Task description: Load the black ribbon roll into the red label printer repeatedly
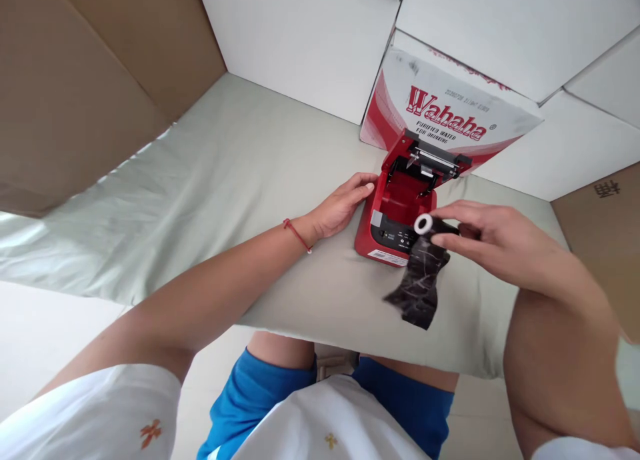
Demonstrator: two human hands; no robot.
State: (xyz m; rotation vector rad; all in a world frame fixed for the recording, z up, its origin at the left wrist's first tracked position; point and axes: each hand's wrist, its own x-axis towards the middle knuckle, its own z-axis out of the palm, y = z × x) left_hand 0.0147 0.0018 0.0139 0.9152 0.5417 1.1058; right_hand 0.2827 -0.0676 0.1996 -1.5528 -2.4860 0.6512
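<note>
A small red printer [367,230] stands on the cloth with its lid [433,155] tipped up, and its red inner bay shows. Against its left side rest the fingertips of my left hand [345,203], fingers stretched out and not wrapped round it. My right hand [500,243] is closed on a black roll [443,227] with a white core, pinched between thumb and fingers just above the printer's right front corner. From the roll a creased black strip [423,283] hangs down past the printer's front, its loose end ragged.
A Wahaha water carton [445,103] stands right behind the printer, by stacked white boxes [300,33]. Brown cardboard boxes flank the table, a large one [90,93] at left and another [600,227] at right. A pale green cloth [210,160] covers the table.
</note>
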